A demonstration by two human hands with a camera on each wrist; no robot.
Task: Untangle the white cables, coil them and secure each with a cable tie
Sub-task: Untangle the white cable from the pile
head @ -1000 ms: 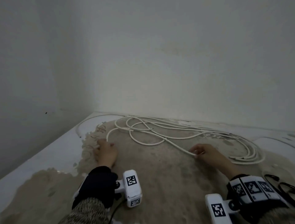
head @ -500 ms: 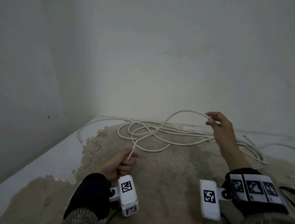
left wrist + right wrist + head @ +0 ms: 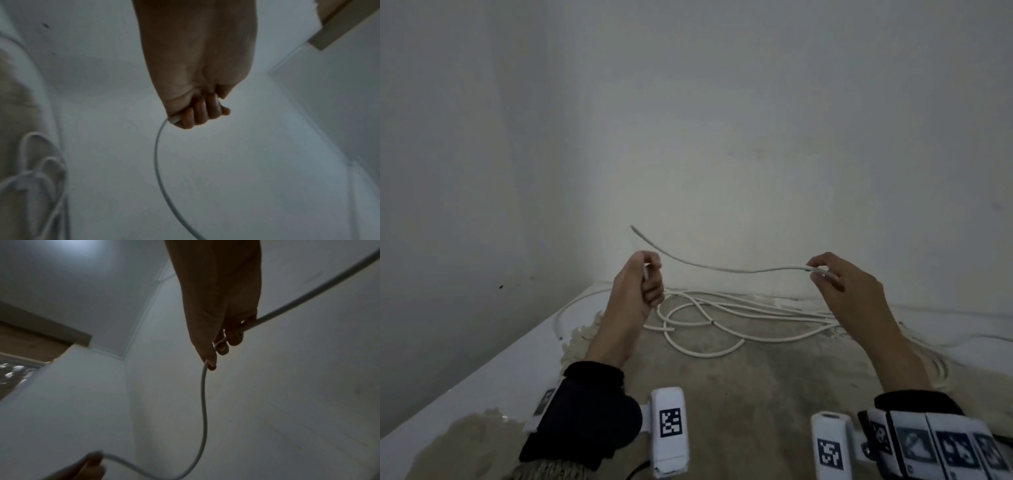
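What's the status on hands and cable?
Both hands gripping: left hand, right hand. White cable lifted between them. Tangle on floor, uncoiled.

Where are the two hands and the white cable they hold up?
left hand [image 3: 638, 287], head view, on the back of the fist.
right hand [image 3: 849, 291], head view, on the back of the hand.
white cable [image 3: 722, 269], head view, on the sagging stretch between the hands.

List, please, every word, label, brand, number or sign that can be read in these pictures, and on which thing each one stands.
No readable words, brands or numbers in any view.
Left wrist camera: one black-and-white square code marker, a pattern, not text.
Right wrist camera: one such marker, no text.
Right wrist band: a row of such markers, no text.
White cable, held by left hand and right hand: no print visible.
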